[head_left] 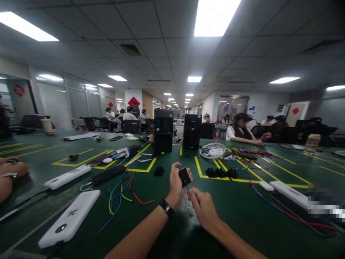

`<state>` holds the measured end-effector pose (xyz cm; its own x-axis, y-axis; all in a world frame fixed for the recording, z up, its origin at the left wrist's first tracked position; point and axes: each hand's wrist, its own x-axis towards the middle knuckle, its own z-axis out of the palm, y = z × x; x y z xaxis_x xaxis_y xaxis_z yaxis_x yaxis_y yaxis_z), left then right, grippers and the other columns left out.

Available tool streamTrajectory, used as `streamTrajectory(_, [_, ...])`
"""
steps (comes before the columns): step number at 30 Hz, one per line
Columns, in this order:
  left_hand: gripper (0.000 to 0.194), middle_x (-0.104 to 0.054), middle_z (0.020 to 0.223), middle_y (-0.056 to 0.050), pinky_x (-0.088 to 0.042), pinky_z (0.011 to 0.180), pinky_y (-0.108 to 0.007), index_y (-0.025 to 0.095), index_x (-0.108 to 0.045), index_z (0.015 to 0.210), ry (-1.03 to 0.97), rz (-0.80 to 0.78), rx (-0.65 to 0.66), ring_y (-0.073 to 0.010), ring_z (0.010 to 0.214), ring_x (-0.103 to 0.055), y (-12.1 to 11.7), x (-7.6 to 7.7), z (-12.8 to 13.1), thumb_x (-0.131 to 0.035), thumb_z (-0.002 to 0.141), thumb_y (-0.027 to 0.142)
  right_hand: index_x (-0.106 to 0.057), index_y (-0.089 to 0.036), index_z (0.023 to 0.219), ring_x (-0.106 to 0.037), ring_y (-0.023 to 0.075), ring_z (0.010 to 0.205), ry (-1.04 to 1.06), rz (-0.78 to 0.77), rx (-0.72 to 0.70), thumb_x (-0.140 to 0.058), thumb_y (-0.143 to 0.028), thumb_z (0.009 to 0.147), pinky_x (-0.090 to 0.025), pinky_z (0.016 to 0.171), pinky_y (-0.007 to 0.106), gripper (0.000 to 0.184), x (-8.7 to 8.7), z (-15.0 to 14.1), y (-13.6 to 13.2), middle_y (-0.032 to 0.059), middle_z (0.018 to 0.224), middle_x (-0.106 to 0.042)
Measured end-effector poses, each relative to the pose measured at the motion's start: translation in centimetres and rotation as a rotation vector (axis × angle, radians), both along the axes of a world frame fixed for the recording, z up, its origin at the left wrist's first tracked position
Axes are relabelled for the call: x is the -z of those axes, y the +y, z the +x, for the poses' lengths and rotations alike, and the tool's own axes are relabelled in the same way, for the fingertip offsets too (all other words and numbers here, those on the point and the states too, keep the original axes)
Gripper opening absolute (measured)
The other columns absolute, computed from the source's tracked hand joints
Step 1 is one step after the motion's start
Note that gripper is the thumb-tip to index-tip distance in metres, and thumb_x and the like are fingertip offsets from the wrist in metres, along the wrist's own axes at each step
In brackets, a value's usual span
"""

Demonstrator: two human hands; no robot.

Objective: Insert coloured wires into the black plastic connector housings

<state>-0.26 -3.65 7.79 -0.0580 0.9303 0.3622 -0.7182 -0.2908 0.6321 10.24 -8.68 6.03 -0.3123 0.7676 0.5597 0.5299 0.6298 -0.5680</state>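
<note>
Ceiling panels (217, 18) glare white; the desk (237, 205) looks dimmer, with a pale sheen (189, 210) near its front edge. Pixel blocks (323, 205) obscure its right side; outer margins stretch.

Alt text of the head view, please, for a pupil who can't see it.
A person's left hand holds a small black block while the right hand grips a blue wire close to it, above a green table. Coloured wires lie to the left; two black computer towers stand behind.
</note>
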Motion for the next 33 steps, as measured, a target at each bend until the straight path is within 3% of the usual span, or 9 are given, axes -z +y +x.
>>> streamTrajectory(4, [0.022,-0.054,0.066,0.002,-0.042,0.052,-0.025,0.025,-0.034,0.099,-0.047,-0.048,0.066,-0.0125,0.054,-0.052,0.1,0.0,0.2,-0.045,0.082,0.033,-0.053,-0.019,0.069,-0.050,0.0121,0.052,-0.029,-0.063,-0.050,-0.034,-0.032,0.094,-0.031,0.052,0.024,0.033,0.4,-0.3,0.2,-0.0014,0.057,-0.052])
streamTrajectory(10, [0.018,-0.053,0.068,0.002,-0.044,0.055,-0.026,0.025,-0.035,0.098,0.035,0.003,-0.030,-0.0124,0.057,-0.053,-0.1,-0.4,-0.2,-0.043,0.083,0.032,-0.054,-0.019,0.068,-0.044,0.0114,0.047,0.080,-0.062,0.008,-0.034,-0.035,0.094,-0.030,0.050,0.024,0.037,-0.3,0.1,-0.2,-0.0033,0.051,-0.044])
streamTrajectory(15, [0.019,-0.054,0.068,0.002,-0.042,0.053,-0.024,0.025,-0.036,0.099,0.071,-0.012,-0.066,-0.0116,0.056,-0.053,0.0,0.2,-0.4,-0.044,0.082,0.030,-0.057,-0.018,0.073,-0.043,0.0111,0.049,0.047,-0.157,-0.066,-0.035,-0.035,0.094,-0.030,0.050,0.023,0.034,0.1,0.1,0.1,-0.0039,0.053,-0.044])
streamTrajectory(21, [0.019,-0.056,0.070,0.001,-0.041,0.052,-0.022,0.024,-0.036,0.100,0.113,0.032,-0.071,-0.0111,0.055,-0.053,0.0,0.7,-0.2,-0.043,0.083,0.032,-0.056,-0.018,0.077,-0.042,0.0107,0.053,0.160,-0.313,-0.129,-0.038,-0.035,0.092,-0.031,0.050,0.021,0.029,0.3,-0.1,0.6,-0.0039,0.059,-0.045])
streamTrajectory(28, [0.027,-0.054,0.066,0.002,-0.042,0.051,-0.025,0.025,-0.035,0.098,-0.027,-0.120,-0.017,-0.0119,0.053,-0.053,0.6,1.4,0.3,-0.049,0.079,0.038,-0.049,-0.018,0.071,-0.037,0.0102,0.050,0.237,-0.379,-0.206,-0.038,-0.043,0.091,-0.030,0.047,0.022,0.034,1.0,-0.5,1.0,-0.0043,0.057,-0.041])
streamTrajectory(33, [0.022,-0.055,0.067,0.002,-0.043,0.053,-0.024,0.025,-0.036,0.099,0.070,-0.023,-0.038,-0.0111,0.054,-0.053,0.6,1.1,0.0,-0.046,0.082,0.035,-0.051,-0.018,0.073,-0.036,0.0102,0.049,0.244,-0.372,-0.155,-0.037,-0.042,0.092,-0.028,0.047,0.022,0.033,0.4,-0.4,0.5,-0.0054,0.055,-0.038])
